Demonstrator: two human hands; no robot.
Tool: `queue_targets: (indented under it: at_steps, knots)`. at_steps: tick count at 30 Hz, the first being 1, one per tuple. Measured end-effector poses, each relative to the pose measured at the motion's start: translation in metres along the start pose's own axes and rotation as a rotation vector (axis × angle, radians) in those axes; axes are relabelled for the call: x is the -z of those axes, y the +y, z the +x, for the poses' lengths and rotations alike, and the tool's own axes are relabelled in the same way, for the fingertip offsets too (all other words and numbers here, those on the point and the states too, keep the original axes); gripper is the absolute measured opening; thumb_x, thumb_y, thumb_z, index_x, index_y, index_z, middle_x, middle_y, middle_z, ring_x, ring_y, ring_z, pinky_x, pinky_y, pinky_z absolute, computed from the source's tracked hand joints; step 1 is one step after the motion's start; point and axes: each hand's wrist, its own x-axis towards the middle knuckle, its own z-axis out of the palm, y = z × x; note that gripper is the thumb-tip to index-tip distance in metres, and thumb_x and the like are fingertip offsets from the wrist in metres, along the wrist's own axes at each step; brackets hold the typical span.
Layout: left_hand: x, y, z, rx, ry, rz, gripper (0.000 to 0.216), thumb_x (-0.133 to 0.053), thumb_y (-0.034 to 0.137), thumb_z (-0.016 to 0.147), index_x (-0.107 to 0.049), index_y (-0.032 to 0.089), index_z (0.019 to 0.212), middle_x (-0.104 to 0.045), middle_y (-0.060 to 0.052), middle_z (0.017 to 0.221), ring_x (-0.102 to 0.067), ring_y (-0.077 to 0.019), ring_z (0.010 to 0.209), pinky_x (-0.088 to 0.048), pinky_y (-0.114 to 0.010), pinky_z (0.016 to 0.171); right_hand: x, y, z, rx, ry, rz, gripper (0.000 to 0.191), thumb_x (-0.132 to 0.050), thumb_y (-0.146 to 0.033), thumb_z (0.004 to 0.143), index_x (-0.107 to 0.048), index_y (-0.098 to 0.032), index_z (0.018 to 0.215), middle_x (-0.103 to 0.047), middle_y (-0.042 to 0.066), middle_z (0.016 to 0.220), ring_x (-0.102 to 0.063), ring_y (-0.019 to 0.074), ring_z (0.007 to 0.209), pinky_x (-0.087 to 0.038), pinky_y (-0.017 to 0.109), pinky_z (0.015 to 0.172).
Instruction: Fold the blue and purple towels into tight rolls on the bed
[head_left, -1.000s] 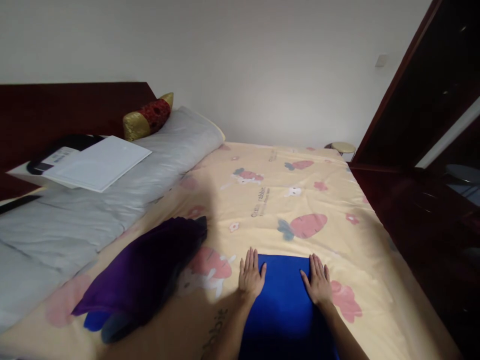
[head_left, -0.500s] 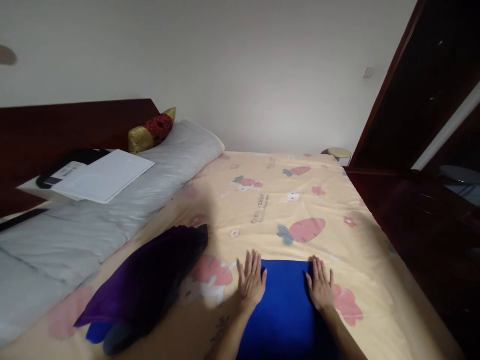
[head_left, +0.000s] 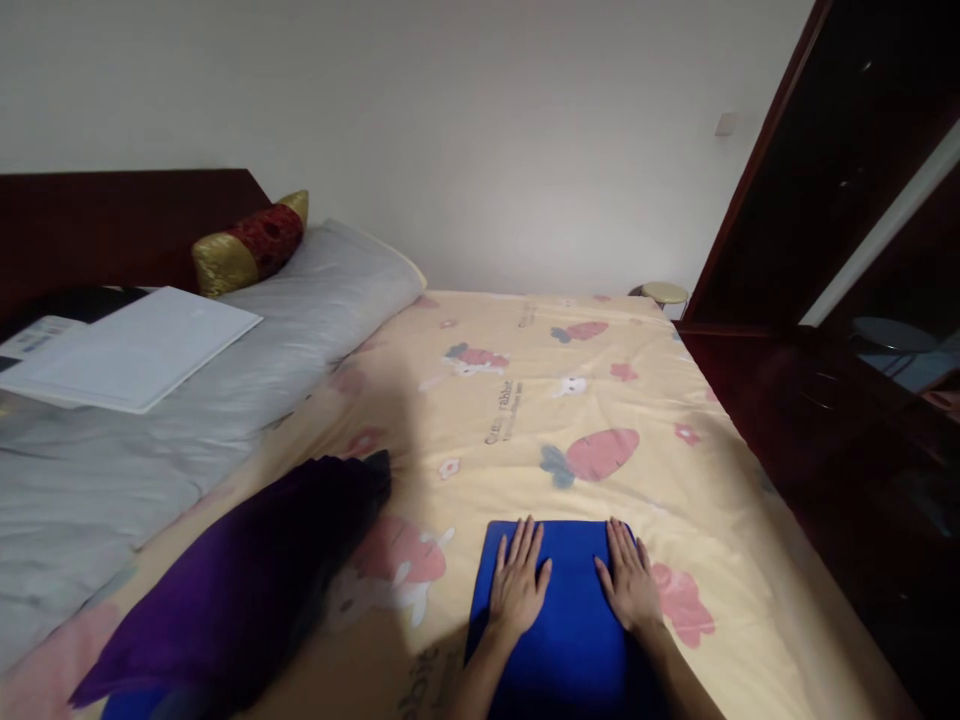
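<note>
A flat blue rectangle of what looks like folded fabric (head_left: 571,625) lies on the bed in front of me, its far corners rounded. My left hand (head_left: 519,588) presses flat on its left part, fingers stretched toward the far edge. Along the right edge rests my right hand (head_left: 631,585), palm down with the fingers extended and the thumb pointing inward. Neither hand grips anything. The near end of the blue piece runs out of view between my forearms. To the left lies a dark purple cloth bundle (head_left: 225,590), apart from both hands, with some blue showing under its near end.
The bed's cream sheet (head_left: 495,490) has carrot and rabbit prints. A grey pillow or bolster (head_left: 300,350) runs along the headboard (head_left: 112,225), bearing white flat boxes (head_left: 142,350) and a red-and-gold cushion (head_left: 255,245). A round stool (head_left: 664,293) stands beyond the far right corner.
My left hand has moved from the left edge onto the blue piece, so its far left corner now shows. My right hand stays along the right edge. The view has turned slightly right.
</note>
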Motion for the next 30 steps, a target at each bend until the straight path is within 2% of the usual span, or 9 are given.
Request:
queue_targets:
  at_steps: [3,7,12,14,16,19,22,24,30]
  knots:
    - [-0.006,-0.015,-0.005,0.123,0.041,0.025,0.063,-0.030,0.043,0.097,-0.006,0.022,0.151,-0.027,-0.006,0.155,-0.026,-0.0202,0.143,-0.017,-0.046,0.118,0.005,0.012,-0.004,-0.034,-0.053,-0.014,0.063,-0.019,-0.051,0.099,-0.011,-0.018,0.151,-0.018,0.004,0.156,-0.017,0.0195,0.144,-0.015,0.045,0.118]
    - [-0.012,-0.035,-0.012,0.185,0.036,0.061,0.065,-0.029,0.048,0.096,-0.008,0.021,0.150,-0.028,-0.007,0.155,-0.027,-0.0206,0.142,-0.013,-0.049,0.119,0.009,0.017,-0.001,-0.045,-0.135,0.001,0.063,-0.016,-0.052,0.098,-0.013,-0.017,0.151,-0.015,0.003,0.156,-0.015,0.0176,0.144,-0.014,0.044,0.118]
    - [0.002,-0.046,-0.016,0.260,0.067,0.120,0.066,-0.027,0.049,0.095,-0.011,0.015,0.150,-0.034,-0.012,0.152,-0.031,-0.0230,0.141,-0.018,-0.051,0.117,0.016,0.017,0.001,-0.045,-0.156,0.029,0.063,-0.017,-0.052,0.098,-0.017,-0.016,0.150,-0.018,0.005,0.155,-0.017,0.0193,0.144,-0.016,0.047,0.117]
    - [0.012,-0.037,-0.023,0.245,0.112,0.143,0.066,-0.028,0.046,0.095,-0.010,0.013,0.150,-0.032,-0.012,0.152,-0.027,-0.0241,0.142,-0.015,-0.052,0.118,0.016,0.004,-0.007,-0.058,-0.088,0.025,0.063,-0.019,-0.051,0.098,-0.017,-0.016,0.150,-0.019,0.006,0.155,-0.018,0.0217,0.144,-0.015,0.050,0.117]
    - [0.018,-0.017,-0.033,0.159,0.142,0.153,0.065,-0.029,0.042,0.095,-0.008,0.013,0.150,-0.029,-0.011,0.154,-0.024,-0.0232,0.144,-0.014,-0.051,0.119,0.011,-0.019,-0.020,-0.001,-0.024,0.040,0.062,-0.022,-0.050,0.099,-0.014,-0.017,0.151,-0.018,0.006,0.155,-0.018,0.0225,0.144,-0.016,0.050,0.117]
    - [0.014,0.021,-0.051,-0.033,0.108,0.139,0.061,-0.029,0.032,0.096,-0.007,0.017,0.150,-0.029,-0.006,0.155,-0.026,-0.0187,0.143,-0.023,-0.043,0.117,0.000,-0.059,-0.042,0.171,-0.016,0.087,0.057,-0.022,-0.044,0.100,-0.009,-0.021,0.151,-0.017,0.004,0.155,-0.018,0.0207,0.143,-0.019,0.046,0.117]
    - [0.005,0.040,-0.065,-0.096,0.067,0.128,0.058,-0.028,0.027,0.096,-0.010,0.019,0.150,-0.031,-0.004,0.154,-0.031,-0.0172,0.141,-0.031,-0.041,0.112,-0.008,-0.075,-0.058,0.209,-0.034,0.092,0.056,-0.023,-0.043,0.100,-0.010,-0.023,0.151,-0.019,0.003,0.154,-0.020,0.0213,0.143,-0.024,0.046,0.116]
    - [0.003,0.033,-0.074,-0.063,0.070,0.134,0.059,-0.031,0.031,0.096,-0.011,0.020,0.150,-0.032,-0.004,0.153,-0.033,-0.0179,0.139,-0.033,-0.041,0.110,-0.009,-0.065,-0.066,0.156,-0.011,0.070,0.059,-0.027,-0.047,0.099,-0.011,-0.023,0.151,-0.021,0.004,0.154,-0.021,0.0230,0.142,-0.024,0.048,0.115]
    - [0.016,-0.030,-0.103,-0.004,0.199,0.221,0.065,-0.038,0.039,0.094,-0.011,0.020,0.150,-0.041,-0.005,0.149,-0.038,-0.0179,0.136,-0.028,-0.040,0.113,-0.007,0.002,-0.090,0.019,0.140,0.000,0.073,-0.033,-0.057,0.095,-0.006,-0.019,0.151,-0.025,0.008,0.153,-0.027,0.0254,0.141,-0.021,0.051,0.116]
